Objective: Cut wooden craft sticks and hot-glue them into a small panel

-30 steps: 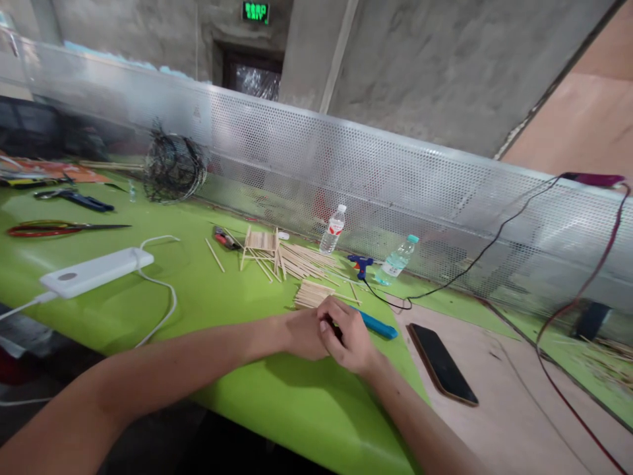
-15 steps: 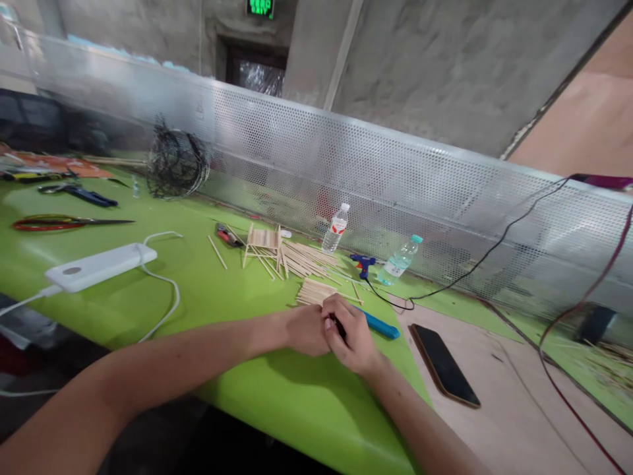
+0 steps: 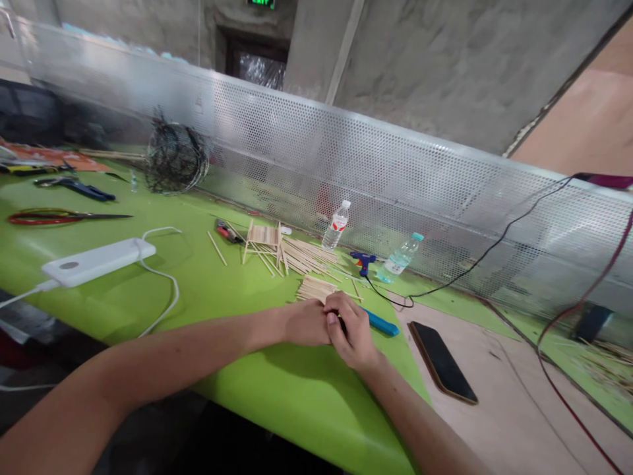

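Observation:
My left hand and my right hand meet above the front of the green table. The right fingers are curled against the left hand around something dark, too hidden to name. The left fingers are mostly out of sight behind the right hand. Just behind the hands lies a bundle of thin wooden sticks. A blue tool or handle lies beside my right hand. Farther back a small stick frame stands by a loose pile of sticks.
Behind are pliers, a glue gun and two bottles. A phone lies right. A white power strip, scissors and a wire basket are left. A perforated metal screen runs behind.
The view has shifted slightly, so the table items sit a little higher in the picture. My hands remain together in nearly the same pose.

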The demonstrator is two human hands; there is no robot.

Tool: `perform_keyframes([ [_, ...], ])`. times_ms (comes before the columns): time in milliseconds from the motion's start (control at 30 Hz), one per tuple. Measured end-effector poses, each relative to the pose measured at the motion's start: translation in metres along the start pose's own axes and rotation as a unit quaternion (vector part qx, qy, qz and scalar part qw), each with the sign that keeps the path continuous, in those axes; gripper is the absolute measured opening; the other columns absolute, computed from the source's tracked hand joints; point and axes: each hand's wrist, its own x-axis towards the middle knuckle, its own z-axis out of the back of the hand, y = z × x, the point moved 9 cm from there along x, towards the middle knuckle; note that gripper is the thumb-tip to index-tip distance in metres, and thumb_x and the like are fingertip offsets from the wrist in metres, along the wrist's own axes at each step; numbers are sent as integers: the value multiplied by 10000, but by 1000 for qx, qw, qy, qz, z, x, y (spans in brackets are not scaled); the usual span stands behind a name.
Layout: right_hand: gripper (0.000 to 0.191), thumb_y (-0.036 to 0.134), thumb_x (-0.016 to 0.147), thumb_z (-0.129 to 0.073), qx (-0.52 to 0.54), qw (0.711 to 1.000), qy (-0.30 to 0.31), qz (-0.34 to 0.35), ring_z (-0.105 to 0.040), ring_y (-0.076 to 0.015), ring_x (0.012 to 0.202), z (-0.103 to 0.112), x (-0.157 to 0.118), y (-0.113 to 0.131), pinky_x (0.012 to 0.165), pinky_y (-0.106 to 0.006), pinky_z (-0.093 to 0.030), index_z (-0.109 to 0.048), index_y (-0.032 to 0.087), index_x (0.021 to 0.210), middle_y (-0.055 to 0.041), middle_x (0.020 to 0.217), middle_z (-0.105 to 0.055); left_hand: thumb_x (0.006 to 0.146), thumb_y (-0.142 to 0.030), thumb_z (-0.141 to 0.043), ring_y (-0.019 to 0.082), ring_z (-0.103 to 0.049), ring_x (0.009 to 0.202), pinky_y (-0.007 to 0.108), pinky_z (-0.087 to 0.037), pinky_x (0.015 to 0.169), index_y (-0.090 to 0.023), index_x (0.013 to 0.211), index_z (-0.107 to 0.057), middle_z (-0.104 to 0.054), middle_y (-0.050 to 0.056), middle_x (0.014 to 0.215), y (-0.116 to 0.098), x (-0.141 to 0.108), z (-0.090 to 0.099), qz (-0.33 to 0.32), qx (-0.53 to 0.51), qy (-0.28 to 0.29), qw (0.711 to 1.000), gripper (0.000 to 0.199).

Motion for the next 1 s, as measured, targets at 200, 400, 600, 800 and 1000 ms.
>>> perform_keyframes([
  [200, 119, 189, 1015, -433, -32, 999, -10, -9, -571, -194, 721, 3, -2, -1, 649, -335, -454, -536, 248, 998, -39, 833, -607, 965, -112, -550, 154, -671, 750, 264, -514, 589, -146, 939, -724, -764, 52, 912, -2, -1, 5, -13, -45, 37, 998, 180],
  [400, 166, 166, 1016, -427, -6, 998, -46, 40, -625, -242, 926, 6, -3, 5, 800, -420, -530, -565, 248, 1060, -95, 990, -628, 973, -147, -566, 180, -688, 790, 290, -511, 600, -159, 953, -736, -754, 45, 881, -3, -1, 16, -20, -1, 12, 1000, 172],
  [600, 138, 181, 1014, -445, -10, 999, -37, 15, -616, -211, 770, 4, -6, 0, 688, -352, -490, -556, 257, 1044, -50, 861, -624, 971, -149, -575, 151, -654, 709, 287, -449, 536, -155, 933, -722, -750, 34, 855, -5, 0, 17, -17, -20, 20, 999, 152],
  [800, 198, 155, 1011, -419, -31, 996, -59, 63, -614, -241, 895, 8, -5, 11, 778, -410, -518, -558, 255, 1110, -93, 991, -625, 971, -137, -559, 178, -647, 710, 312, -399, 528, -192, 873, -747, -727, 22, 772, -6, -2, 25, -43, 35, -15, 998, 219],
  [1000, 194, 157, 1022, -433, -7, 997, -52, 58, -634, -238, 950, 5, -7, 7, 805, -401, -538, -541, 262, 1144, -93, 1019, -623, 958, -131, -587, 170, -613, 675, 323, -411, 542, -184, 835, -728, -711, 29, 743, -5, -5, 24, -43, 25, -30, 998, 195],
])
